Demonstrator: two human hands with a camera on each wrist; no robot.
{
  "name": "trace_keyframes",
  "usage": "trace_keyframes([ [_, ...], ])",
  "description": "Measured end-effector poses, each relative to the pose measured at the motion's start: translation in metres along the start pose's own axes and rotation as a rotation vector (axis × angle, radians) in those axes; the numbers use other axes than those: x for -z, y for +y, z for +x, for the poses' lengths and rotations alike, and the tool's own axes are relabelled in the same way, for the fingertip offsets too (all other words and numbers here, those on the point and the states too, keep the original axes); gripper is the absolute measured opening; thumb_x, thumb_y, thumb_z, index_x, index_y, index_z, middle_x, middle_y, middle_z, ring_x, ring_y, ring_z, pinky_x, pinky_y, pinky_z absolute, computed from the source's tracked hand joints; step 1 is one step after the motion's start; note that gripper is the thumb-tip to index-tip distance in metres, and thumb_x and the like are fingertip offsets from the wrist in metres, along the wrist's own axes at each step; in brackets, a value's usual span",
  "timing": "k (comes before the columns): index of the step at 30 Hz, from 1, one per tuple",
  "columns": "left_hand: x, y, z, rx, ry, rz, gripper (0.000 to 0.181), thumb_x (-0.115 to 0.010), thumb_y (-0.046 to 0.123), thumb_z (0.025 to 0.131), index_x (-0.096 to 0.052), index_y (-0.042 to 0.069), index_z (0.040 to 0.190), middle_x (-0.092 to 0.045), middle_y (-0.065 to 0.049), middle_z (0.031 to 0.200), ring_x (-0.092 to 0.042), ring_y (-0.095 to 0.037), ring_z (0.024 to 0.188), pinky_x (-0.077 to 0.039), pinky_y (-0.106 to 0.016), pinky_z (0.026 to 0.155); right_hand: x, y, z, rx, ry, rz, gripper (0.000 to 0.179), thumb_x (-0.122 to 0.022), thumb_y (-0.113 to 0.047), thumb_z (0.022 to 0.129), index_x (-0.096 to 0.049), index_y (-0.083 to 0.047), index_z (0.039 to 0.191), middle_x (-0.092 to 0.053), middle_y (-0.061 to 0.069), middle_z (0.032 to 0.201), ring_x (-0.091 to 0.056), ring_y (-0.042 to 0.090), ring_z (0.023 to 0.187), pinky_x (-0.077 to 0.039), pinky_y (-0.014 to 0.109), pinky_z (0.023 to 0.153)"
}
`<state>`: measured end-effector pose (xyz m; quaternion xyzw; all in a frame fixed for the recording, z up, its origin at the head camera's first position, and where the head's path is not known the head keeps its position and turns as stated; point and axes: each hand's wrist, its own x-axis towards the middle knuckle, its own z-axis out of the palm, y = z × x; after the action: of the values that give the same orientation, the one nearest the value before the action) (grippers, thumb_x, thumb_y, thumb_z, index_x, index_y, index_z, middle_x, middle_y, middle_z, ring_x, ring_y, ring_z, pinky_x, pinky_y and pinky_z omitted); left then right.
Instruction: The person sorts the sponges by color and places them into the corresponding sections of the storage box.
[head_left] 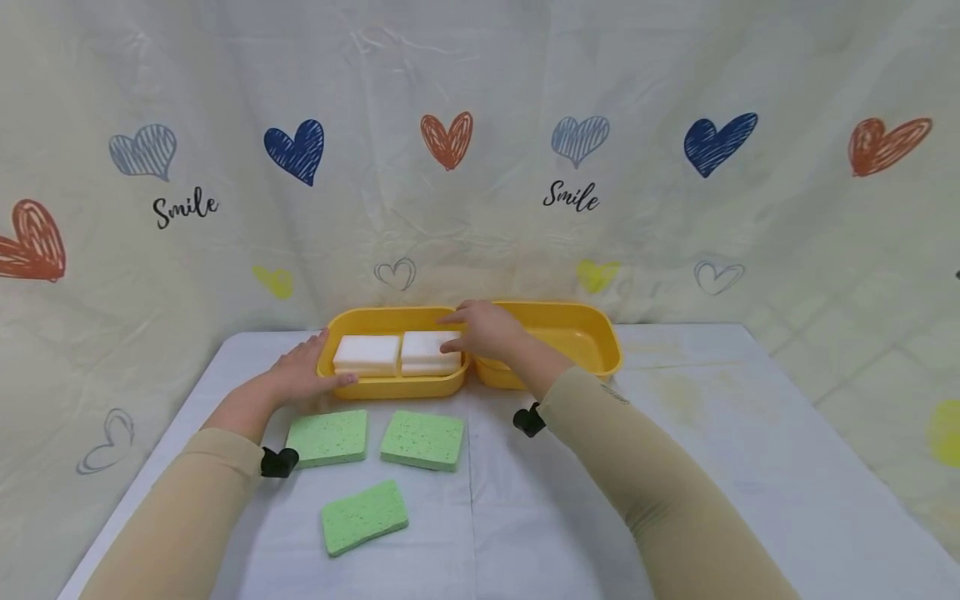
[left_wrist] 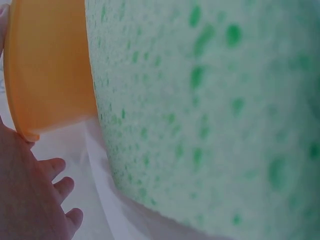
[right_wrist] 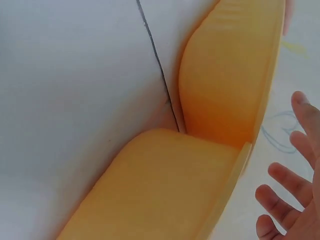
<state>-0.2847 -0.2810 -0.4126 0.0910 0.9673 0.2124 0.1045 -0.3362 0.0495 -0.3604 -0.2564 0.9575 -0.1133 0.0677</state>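
Two white sponge-like blocks, one on the left [head_left: 367,348] and one on the right [head_left: 427,350], lie side by side inside a yellow tray [head_left: 408,387]. My left hand [head_left: 302,373] rests at this tray's left end, its thumb by the front rim and its fingers along the outer side; the left wrist view shows these fingers spread. Over the tray's right end reaches my right hand [head_left: 489,333], fingertips at the right block. Its fingers look loosely spread in the right wrist view. A second yellow tray [head_left: 585,321] stands beside the first, partly hidden by my right arm.
Three green sponges lie in front of the trays: one at left [head_left: 328,437], one at right [head_left: 423,440] and one nearer me [head_left: 365,518]. A white cover [head_left: 705,467] spreads over the table. Behind it hangs a curtain [head_left: 510,233] printed with hearts.
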Motion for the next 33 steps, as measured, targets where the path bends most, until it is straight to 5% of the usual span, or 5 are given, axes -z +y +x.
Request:
trace_keyframes([
  [19,-0.004,-0.006,0.000,-0.024,0.014,-0.021,0.117,-0.062,0.066,0.085,-0.002,-0.006,0.155,-0.020,-0.035,0.155,-0.023,-0.053,0.138,-0.018,-0.071,0.110,0.021,0.067,-0.076,-0.083,0.048,0.191,0.064,-0.075,-0.052,0.084,-0.058,-0.027,0.141,-0.047,0.012,0.148,-0.044,0.034,0.134,-0.037,0.051,0.110],
  [25,0.000,0.000,-0.004,-0.016,-0.006,-0.005,0.117,-0.062,0.065,0.087,-0.001,-0.008,0.154,-0.016,-0.037,0.155,-0.018,-0.055,0.140,-0.016,-0.072,0.110,0.028,0.106,-0.114,-0.138,0.072,0.147,0.066,-0.074,-0.054,0.084,-0.057,-0.026,0.142,-0.050,0.011,0.144,-0.057,0.035,0.116,-0.048,0.052,0.096],
  [33,0.002,0.005,-0.004,-0.009,-0.018,0.001,0.117,-0.061,0.065,0.088,0.001,-0.008,0.154,-0.014,-0.037,0.156,-0.016,-0.055,0.141,-0.014,-0.072,0.111,0.033,0.147,-0.160,-0.234,0.105,0.109,0.067,-0.074,-0.050,0.085,-0.056,-0.022,0.143,-0.046,0.017,0.147,-0.056,0.038,0.114,-0.049,0.054,0.092],
])
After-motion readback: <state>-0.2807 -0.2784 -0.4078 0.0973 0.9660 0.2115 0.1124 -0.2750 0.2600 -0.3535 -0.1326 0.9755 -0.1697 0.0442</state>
